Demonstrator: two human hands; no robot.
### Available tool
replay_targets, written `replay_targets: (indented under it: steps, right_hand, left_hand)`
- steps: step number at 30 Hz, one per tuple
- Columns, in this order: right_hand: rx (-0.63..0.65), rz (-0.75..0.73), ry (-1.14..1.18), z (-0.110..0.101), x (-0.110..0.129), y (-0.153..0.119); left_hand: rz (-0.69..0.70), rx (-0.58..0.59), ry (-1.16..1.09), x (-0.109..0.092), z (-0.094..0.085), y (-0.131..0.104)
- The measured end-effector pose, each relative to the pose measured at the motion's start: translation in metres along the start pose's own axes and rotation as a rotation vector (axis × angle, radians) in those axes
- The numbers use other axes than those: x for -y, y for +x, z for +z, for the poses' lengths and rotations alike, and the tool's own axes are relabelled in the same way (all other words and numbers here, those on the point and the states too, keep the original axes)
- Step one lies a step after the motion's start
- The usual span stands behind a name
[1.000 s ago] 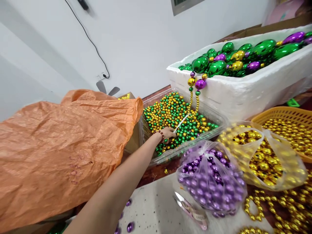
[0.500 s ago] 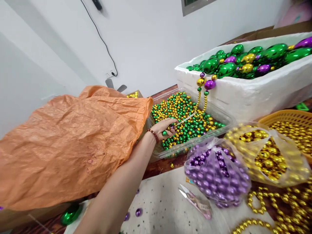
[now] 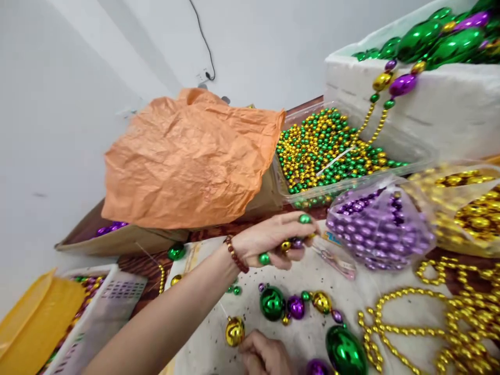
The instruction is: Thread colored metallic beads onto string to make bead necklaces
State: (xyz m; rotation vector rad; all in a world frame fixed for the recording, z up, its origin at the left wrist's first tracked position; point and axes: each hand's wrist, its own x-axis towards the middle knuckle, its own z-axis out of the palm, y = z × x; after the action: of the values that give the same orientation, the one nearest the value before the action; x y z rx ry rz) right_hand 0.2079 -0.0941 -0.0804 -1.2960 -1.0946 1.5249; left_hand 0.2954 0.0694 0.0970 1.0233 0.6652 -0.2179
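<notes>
My left hand [image 3: 283, 240] is raised over the white work surface [image 3: 211, 359], its fingers curled round several small green, gold and purple beads; a red-brown bracelet is on the wrist. At the bottom, my right hand [image 3: 265, 354] pinches at the edge of a shiny gold ball [image 3: 235, 332], from which a thin thread runs up. Right of that hand lies a string of mixed beads [image 3: 296, 307] with a large green ball [image 3: 346, 350]. Pink-handled scissors [image 3: 338, 262] lie beyond my left hand.
Behind are a clear tub of green and gold beads [image 3: 288, 197], an orange sheet [image 3: 191, 161] and a white foam box [image 3: 429, 101]. A bag of purple beads [image 3: 380, 229] and gold bead strands [image 3: 414, 330] are at right; a white basket [image 3: 125, 291] stands at left.
My left hand has come out of the bead tub, back over the work surface, with beads in it. The view has shifted down and left; my right hand, gold ball and mixed bead string now show.
</notes>
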Motion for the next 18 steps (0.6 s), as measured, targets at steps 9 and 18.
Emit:
replay_targets:
  steps: [9,18]
  right_hand:
    - [0.015,-0.105,-0.343,0.021,0.001,-0.018]
    - [0.034,-0.096,-0.471,0.025,0.024,-0.035]
  left_hand:
    - [0.177,-0.616,1.326,0.099,-0.103,-0.046]
    - [0.186,-0.673,1.597,0.139,-0.118,-0.035]
